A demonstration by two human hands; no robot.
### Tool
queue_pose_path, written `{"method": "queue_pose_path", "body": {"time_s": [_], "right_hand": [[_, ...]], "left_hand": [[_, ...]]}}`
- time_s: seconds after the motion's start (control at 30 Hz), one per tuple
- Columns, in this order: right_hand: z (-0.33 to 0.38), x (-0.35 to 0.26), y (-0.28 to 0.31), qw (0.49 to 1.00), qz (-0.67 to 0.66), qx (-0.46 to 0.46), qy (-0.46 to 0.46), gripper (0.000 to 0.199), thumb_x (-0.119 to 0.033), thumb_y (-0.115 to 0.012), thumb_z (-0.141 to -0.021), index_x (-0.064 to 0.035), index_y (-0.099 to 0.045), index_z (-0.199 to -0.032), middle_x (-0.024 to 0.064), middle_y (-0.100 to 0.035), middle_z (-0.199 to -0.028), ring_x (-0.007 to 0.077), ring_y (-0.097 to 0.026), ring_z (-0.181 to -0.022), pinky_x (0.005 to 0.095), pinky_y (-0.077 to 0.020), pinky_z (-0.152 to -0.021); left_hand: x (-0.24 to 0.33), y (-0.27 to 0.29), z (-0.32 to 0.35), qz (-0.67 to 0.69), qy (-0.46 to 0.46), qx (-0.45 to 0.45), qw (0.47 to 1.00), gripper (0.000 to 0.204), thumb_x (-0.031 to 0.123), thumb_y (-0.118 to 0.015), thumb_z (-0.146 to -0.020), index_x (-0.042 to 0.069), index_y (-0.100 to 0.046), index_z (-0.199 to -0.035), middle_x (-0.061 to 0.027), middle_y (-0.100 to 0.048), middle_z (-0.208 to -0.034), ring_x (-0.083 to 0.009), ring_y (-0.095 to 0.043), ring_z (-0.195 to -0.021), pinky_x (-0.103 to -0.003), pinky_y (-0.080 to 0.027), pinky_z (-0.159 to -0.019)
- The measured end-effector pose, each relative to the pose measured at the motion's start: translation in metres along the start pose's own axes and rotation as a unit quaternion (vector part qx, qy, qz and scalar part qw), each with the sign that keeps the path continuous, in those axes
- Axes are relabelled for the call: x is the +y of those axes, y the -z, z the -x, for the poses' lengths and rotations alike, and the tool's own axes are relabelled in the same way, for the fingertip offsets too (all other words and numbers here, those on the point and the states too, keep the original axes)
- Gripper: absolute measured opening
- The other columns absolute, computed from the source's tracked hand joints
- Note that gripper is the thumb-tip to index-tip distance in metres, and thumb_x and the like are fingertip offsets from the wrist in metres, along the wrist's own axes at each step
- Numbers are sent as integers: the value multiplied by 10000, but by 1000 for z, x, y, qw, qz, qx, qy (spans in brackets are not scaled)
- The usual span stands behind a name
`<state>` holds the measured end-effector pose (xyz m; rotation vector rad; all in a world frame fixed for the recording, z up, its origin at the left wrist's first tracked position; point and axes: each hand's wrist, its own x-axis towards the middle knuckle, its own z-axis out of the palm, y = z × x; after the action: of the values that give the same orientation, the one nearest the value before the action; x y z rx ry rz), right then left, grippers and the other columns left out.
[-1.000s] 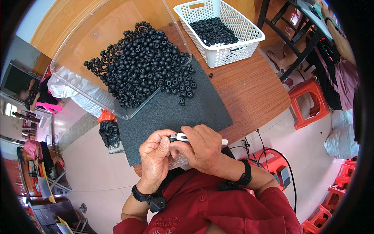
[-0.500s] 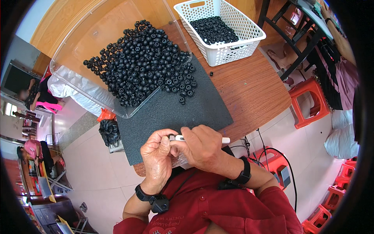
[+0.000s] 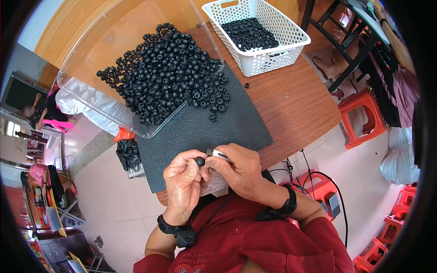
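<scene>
White perforated basket [image 3: 273, 59] at the far counter [image 3: 296, 104] edge: holds a layer of small black rubber knobs [image 3: 249, 32], too many to count. Clear plastic tray [image 3: 91, 59]: one large heap of the same knobs [image 3: 168, 77], spilling onto a dark grey mat [image 3: 200, 132]. One stray knob [image 3: 246, 85] on bare wood. Left hand [image 3: 182, 182] pinches one black knob [image 3: 200, 161] at its fingertips. Right hand [image 3: 239, 170] closed around a small white-handled tool [image 3: 219, 154], touching the knob, over the mat's near edge.

Red shirt [image 3: 255, 245], black wristbands [image 3: 287, 207]
</scene>
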<state>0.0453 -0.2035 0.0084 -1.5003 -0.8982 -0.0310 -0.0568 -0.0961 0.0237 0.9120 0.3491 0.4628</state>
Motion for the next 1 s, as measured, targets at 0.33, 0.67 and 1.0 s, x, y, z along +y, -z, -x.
{"method": "queue_pose_path", "body": {"time_s": [0.33, 0.67, 1.0], "right_hand": [[-1, -8, 2, 987, -87, -50, -123, 185, -163, -695, -841, -16, -602, -778, 88, -596, -668, 176, -582, -558, 311, -449, -509], [1, -10, 5, 980, -84, -77, -162, 170, -158, -662, -887, 9, -639, -899, 59, -625, -733, 84, -556, -650, 252, -438, -565], [2, 0, 11, 994, -64, -2, -84, 212, -211, -680, -871, -11, -621, -828, 127, -599, -690, 261, -601, -582, 336, -456, -525]], "left_hand": [[0, -5, 2, -86, -33, 15, 996, 252, 148, -594, -936, -68, -615, -1065, -115, -641, -889, -147, -589, -693, -256, -498, -638], [-5, -9, 1, -72, 0, 22, 997, 255, 176, -579, -949, -56, -603, -1053, -90, -624, -874, -141, -583, -685, -264, -490, -611], [12, -3, -35, 60, 146, 33, 987, 136, 109, -549, -856, -16, -593, -889, -131, -636, -847, -240, -603, -658, -330, -463, -562]]}}
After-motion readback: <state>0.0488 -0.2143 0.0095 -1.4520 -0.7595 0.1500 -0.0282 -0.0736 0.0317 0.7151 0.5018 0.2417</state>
